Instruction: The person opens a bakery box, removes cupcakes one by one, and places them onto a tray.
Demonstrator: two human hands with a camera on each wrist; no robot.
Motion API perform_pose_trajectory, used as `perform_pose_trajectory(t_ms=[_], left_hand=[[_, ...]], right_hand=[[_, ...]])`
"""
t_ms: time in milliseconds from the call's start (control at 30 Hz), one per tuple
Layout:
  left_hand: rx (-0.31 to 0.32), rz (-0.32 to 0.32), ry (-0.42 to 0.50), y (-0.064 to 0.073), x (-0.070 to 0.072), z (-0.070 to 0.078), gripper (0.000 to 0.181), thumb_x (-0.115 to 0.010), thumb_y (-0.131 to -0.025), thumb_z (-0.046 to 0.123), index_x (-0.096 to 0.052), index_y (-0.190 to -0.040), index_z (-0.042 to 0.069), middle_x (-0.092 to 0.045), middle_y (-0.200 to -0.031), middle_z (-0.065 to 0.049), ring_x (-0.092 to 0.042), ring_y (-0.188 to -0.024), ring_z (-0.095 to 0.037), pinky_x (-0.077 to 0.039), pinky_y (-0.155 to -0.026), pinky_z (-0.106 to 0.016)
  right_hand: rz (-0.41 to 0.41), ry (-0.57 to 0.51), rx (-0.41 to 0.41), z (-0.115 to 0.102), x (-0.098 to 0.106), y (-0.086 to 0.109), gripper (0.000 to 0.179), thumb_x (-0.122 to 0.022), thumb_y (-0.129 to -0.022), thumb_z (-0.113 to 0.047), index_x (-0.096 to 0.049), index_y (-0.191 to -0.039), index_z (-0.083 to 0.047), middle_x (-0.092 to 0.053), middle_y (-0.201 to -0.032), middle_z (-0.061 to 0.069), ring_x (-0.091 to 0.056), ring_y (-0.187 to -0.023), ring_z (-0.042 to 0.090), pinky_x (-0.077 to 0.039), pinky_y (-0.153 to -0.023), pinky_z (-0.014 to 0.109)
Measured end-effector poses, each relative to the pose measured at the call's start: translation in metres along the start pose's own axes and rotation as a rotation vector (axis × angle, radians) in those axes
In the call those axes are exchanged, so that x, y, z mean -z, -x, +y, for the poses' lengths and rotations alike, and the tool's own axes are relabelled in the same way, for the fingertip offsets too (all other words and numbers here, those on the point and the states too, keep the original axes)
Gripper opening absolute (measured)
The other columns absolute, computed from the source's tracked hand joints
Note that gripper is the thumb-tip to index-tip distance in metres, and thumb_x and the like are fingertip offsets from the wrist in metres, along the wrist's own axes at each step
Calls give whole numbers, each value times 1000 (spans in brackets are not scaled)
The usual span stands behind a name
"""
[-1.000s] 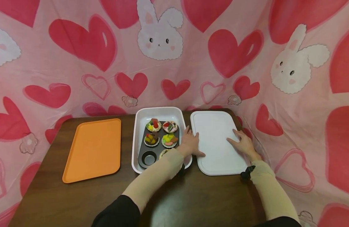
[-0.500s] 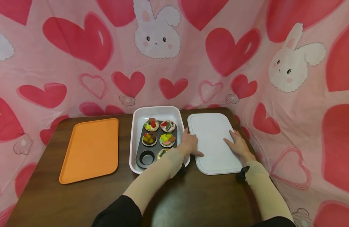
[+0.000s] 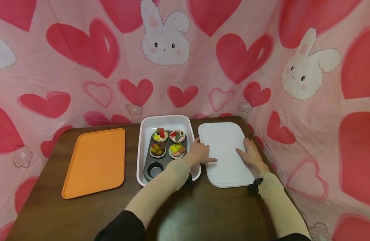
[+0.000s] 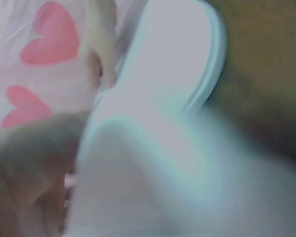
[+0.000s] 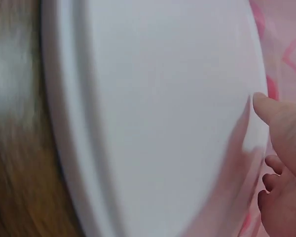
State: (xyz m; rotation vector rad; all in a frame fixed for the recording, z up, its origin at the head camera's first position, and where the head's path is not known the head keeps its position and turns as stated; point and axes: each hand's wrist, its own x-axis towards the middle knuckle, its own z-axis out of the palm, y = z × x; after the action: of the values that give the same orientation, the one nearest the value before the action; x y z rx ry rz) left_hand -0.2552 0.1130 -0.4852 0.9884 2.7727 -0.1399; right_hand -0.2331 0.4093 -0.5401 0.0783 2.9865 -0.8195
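White, the panel (image 3: 222, 152) lies right of the frame's centre on the tabletop (image 3: 209, 214), left hand (image 3: 199, 153) at its left edge, right hand (image 3: 252, 156) at its right, fingers (image 3: 248, 143) loosely spread; how firmly they touch is hard to judge.

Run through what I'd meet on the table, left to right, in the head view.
Orange tray → white tub → left hand → white panel → right hand.
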Motion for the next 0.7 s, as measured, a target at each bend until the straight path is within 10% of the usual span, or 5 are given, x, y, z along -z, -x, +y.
perform_pose_trajectory(t_ms=[467, 700], left_hand=[[-98, 136, 183, 43, 19, -37, 76, -61, -105, 67, -58, -160, 14, -59, -164, -16, -55, -155, -32, -45, -130, -44], [-96, 174, 251, 68, 23, -46, 76, -65, -104, 63, -56, -161, 14, -53, -169, -17, -48, -160, -33, -38, -134, -50]], right_hand=[[107, -7, 39, -75, 2, 7, 83, -61, -109, -30, -24, -163, 21, -27, -171, 43, -21, -164, 58, -19, -137, 67], [118, -53, 166, -87, -30, -4, 103, -55, -107, -68, -27, -169, 9, -33, -173, 37, -29, -164, 53, -29, -129, 74]])
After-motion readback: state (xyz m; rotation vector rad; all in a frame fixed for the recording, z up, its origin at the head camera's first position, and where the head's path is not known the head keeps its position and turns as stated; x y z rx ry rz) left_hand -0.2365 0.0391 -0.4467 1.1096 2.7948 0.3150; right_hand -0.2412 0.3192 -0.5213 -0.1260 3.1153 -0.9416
